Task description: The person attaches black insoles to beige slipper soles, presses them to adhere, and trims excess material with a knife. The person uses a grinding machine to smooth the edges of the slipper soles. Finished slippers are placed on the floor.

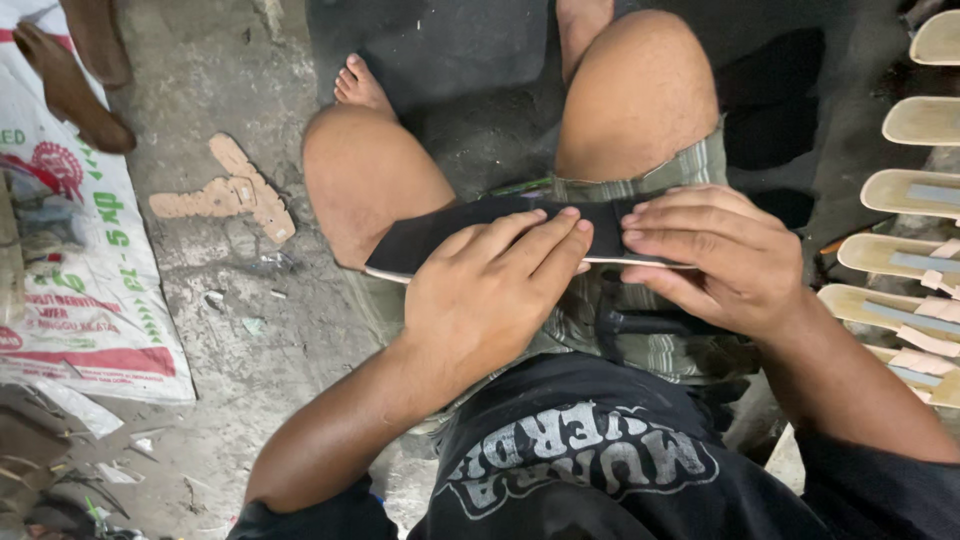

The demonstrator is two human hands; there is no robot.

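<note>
Hands pressed a flat black sole-shaped piece with a pale lower layer, which lay across the seated person's bare thighs and striped shorts. The left hand lay palm down on the middle of the piece, fingers together and extended flat along its black top face, so the stretch beneath the palm was hidden. The right hand covered the other end, fingertips bent down onto the top face beside those of the left hand; whether its thumb gripped the underside could not be made out. Only the rounded end near the left knee and a thin pale edge under the right hand stayed exposed. To the person's right, a row of pale foot-shaped insoles with grey strips ran out of frame, each one cut off by the edge. On the concrete floor to the left lay a tan cut-out scrap and a printed white sack, partly out of view. Dark footwear shapes at the upper left corner were hard to identify.
</note>
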